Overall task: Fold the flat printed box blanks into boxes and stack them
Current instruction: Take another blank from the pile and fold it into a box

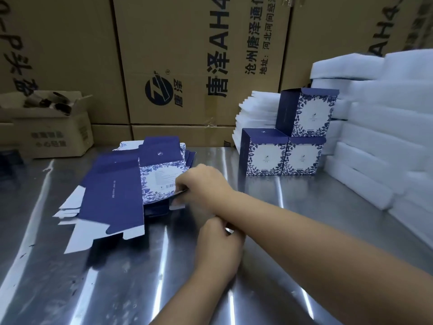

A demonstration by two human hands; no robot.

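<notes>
Stack of blanks just left of right hand, long axis front-to-back. Pinching top blank at near-right edge. Left hand curled, nearer body, can't tell if holding anything.

You stand at a shiny steel table streaked with bright reflections. Behind it rises a wall of tall brown cartons printed with black lettering, and a smaller open carton sits at your far left. Stacks of white foam sheets fill your right side.
</notes>
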